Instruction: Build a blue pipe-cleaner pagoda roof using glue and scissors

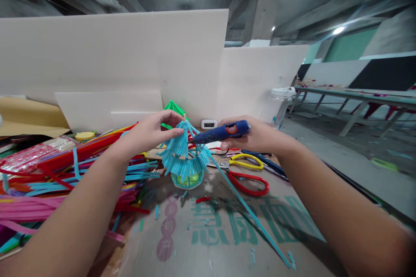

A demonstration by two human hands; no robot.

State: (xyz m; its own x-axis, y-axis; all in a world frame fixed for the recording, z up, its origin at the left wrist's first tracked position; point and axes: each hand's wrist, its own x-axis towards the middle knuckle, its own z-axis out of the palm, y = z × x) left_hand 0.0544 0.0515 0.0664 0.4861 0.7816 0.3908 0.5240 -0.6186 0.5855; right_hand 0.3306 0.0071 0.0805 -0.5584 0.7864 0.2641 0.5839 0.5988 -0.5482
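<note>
My left hand (151,131) pinches the top of a small blue fringed paper craft (185,156) that stands on a green and yellow base. My right hand (256,136) grips a blue glue gun (224,132) with an orange trigger. Its nozzle points left at the upper part of the craft. A long blue paper strip (250,214) runs from the craft down toward the near right across the cardboard.
Piles of red, pink and blue paper strips (65,173) lie on the left. Red-handled scissors (248,181) and yellow-handled scissors (245,162) lie behind the craft. White boards (113,60) stand at the back, with a clear jar (281,104) beside them. The cardboard sheet (227,242) carries paper scraps.
</note>
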